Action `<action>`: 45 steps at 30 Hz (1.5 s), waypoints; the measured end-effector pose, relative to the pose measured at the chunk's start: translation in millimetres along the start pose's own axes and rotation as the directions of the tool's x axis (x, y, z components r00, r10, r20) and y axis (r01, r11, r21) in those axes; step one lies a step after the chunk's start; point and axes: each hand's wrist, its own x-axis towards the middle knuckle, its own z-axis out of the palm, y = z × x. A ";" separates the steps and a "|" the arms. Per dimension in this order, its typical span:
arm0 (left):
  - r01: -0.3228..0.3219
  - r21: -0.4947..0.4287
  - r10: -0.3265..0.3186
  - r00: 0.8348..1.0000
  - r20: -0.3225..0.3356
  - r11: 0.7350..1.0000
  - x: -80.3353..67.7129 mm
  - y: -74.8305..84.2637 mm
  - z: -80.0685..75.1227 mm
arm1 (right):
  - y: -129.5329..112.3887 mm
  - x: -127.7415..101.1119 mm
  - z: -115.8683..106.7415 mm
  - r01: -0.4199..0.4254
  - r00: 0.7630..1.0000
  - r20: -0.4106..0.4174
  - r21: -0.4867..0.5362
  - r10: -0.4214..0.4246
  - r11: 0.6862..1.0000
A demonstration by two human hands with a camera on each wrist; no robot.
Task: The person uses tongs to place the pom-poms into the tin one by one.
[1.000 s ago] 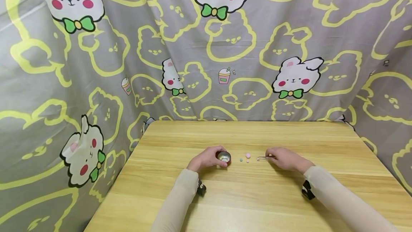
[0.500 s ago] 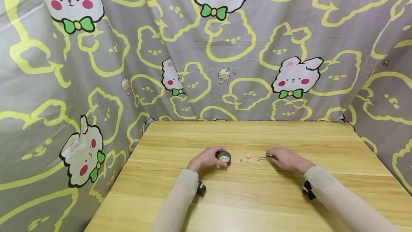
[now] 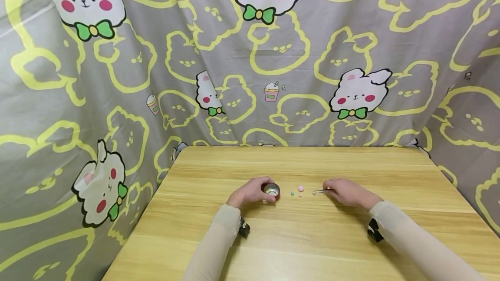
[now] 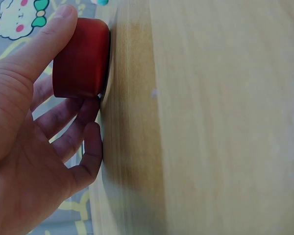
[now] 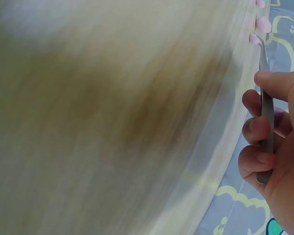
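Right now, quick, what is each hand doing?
Left hand: fingers curled round the small red cup standing on the table.
Right hand: fingers pinching the metal tweezers, tips pointing toward the little beads.

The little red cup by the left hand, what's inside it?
The red cup has a shiny metal lining with something pale at the bottom, too small to identify. The left hand grips its side.

head view overhead, wrist views close, tabletop (image 3: 312, 237) shared
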 end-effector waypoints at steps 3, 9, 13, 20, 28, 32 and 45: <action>-0.002 0.003 0.002 1.000 0.001 1.000 0.3 -0.5 0.1 | 0.1 0.1 0.2 0.003 1.000 -0.001 -0.008 -0.003 1.000; 0.006 -0.013 -0.006 1.000 0.001 1.000 0.0 1.1 -0.4 | -0.5 1.8 -3.3 -0.016 0.999 -0.030 0.020 0.017 1.000; 0.009 -0.016 -0.009 1.000 0.000 1.000 -0.7 1.7 -0.5 | -1.0 4.1 -6.6 -0.041 0.999 -0.019 0.039 0.042 0.998; 0.002 -0.008 -0.002 1.000 -0.001 1.000 -0.7 0.4 -0.1 | -2.1 8.9 -10.4 -0.017 0.999 -0.041 0.059 0.020 0.998; 0.003 -0.013 -0.003 1.000 -0.003 1.000 -0.2 -1.1 0.5 | -5.9 16.8 -12.0 0.005 0.998 -0.059 0.065 -0.001 0.998; -0.001 -0.010 0.001 1.000 -0.003 1.000 0.0 -0.9 0.3 | -9.0 21.9 -15.2 0.004 0.998 -0.059 0.067 0.000 0.998; -0.008 -0.007 0.007 1.000 -0.004 1.000 -0.7 -0.1 -0.9 | -26.1 37.9 -26.9 -0.005 0.999 -0.049 0.061 0.008 0.998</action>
